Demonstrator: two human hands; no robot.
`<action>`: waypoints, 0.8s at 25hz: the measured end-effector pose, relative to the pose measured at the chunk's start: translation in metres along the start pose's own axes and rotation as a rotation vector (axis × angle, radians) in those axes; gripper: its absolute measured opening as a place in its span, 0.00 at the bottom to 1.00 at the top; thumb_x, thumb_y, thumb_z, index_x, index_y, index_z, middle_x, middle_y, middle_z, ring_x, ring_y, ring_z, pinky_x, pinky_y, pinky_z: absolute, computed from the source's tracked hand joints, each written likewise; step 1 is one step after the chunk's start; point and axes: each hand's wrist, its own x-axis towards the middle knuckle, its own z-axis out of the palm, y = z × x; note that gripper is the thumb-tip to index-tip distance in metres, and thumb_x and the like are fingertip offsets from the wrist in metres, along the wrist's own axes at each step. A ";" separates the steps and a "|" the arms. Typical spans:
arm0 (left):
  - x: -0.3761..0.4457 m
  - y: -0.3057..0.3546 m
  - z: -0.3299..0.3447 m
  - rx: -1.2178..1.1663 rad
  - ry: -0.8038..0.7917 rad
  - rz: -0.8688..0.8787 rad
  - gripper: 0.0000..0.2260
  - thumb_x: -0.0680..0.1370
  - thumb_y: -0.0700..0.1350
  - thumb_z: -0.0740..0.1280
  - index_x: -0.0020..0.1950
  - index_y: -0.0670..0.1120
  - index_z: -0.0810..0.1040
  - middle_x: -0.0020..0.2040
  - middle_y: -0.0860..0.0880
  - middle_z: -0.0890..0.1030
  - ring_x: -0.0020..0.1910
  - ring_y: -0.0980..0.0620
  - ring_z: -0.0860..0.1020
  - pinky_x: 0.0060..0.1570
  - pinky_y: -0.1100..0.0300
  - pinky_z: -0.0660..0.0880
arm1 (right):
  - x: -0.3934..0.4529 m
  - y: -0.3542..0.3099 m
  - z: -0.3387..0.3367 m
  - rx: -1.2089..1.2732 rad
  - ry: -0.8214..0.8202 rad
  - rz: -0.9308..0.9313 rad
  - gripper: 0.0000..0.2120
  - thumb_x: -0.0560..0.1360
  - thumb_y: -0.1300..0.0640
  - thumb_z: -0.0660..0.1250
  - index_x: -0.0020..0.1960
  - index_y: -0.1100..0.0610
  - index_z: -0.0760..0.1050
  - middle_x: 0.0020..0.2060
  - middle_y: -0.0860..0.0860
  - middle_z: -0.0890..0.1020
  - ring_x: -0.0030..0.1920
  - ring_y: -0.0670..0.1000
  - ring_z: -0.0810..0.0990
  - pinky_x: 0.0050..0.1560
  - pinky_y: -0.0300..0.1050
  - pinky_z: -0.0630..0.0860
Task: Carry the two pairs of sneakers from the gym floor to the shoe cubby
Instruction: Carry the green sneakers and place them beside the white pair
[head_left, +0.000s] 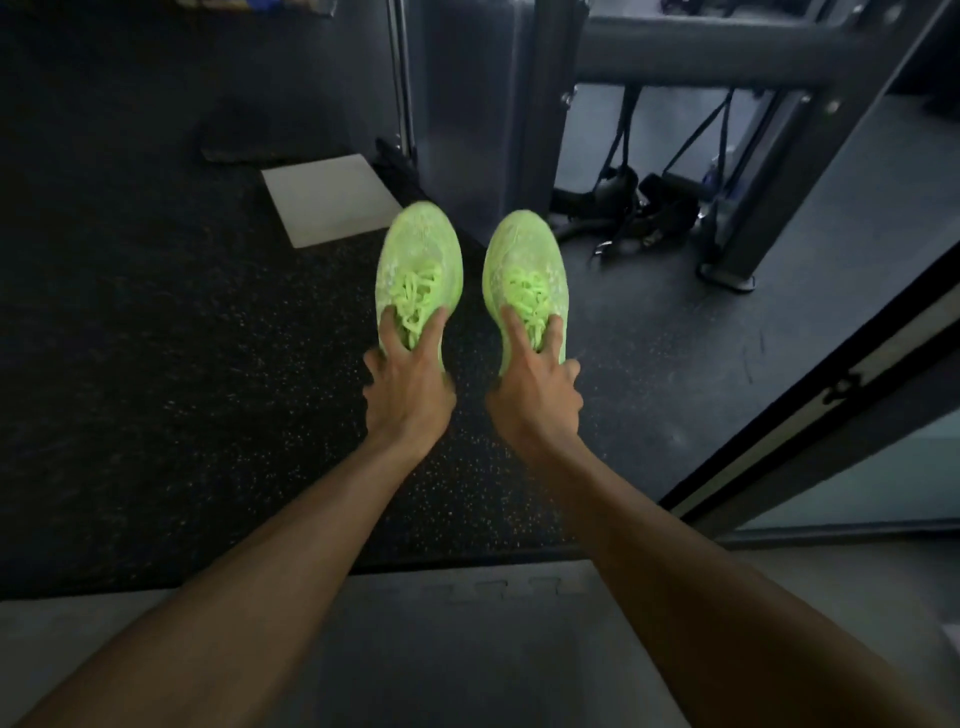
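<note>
From the head view, our left hand (410, 387) grips one neon-green knit sneaker (418, 270) at its collar, our right hand (535, 397) the other sneaker (524, 275). Both are held over the speckled rubber floor (182, 364), toes pointing away from us, long axes parallel.

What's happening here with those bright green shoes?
A person is holding a pair of neon green sneakers, one in each hand. The left hand grips the left sneaker and the right hand grips the right sneaker, toes pointing away, above the dark speckled gym floor. No cubby is in view.
</note>
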 end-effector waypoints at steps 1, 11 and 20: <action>0.000 0.010 -0.037 0.007 0.041 0.006 0.36 0.78 0.46 0.70 0.77 0.65 0.54 0.79 0.44 0.47 0.67 0.34 0.64 0.55 0.38 0.75 | -0.005 -0.020 -0.032 0.018 0.016 -0.008 0.43 0.76 0.59 0.67 0.78 0.34 0.45 0.81 0.54 0.45 0.67 0.69 0.65 0.52 0.67 0.75; -0.026 0.186 -0.505 0.144 0.088 0.015 0.37 0.77 0.46 0.71 0.78 0.63 0.55 0.79 0.41 0.50 0.66 0.33 0.66 0.54 0.35 0.74 | -0.094 -0.243 -0.447 -0.036 0.011 -0.086 0.43 0.77 0.58 0.67 0.79 0.35 0.43 0.81 0.55 0.45 0.68 0.68 0.65 0.52 0.66 0.75; -0.089 0.256 -0.728 0.074 0.129 0.033 0.37 0.77 0.45 0.71 0.78 0.64 0.54 0.79 0.42 0.48 0.67 0.32 0.64 0.57 0.33 0.70 | -0.183 -0.346 -0.654 -0.103 0.137 -0.112 0.44 0.76 0.56 0.68 0.79 0.35 0.43 0.81 0.55 0.45 0.70 0.71 0.64 0.60 0.70 0.67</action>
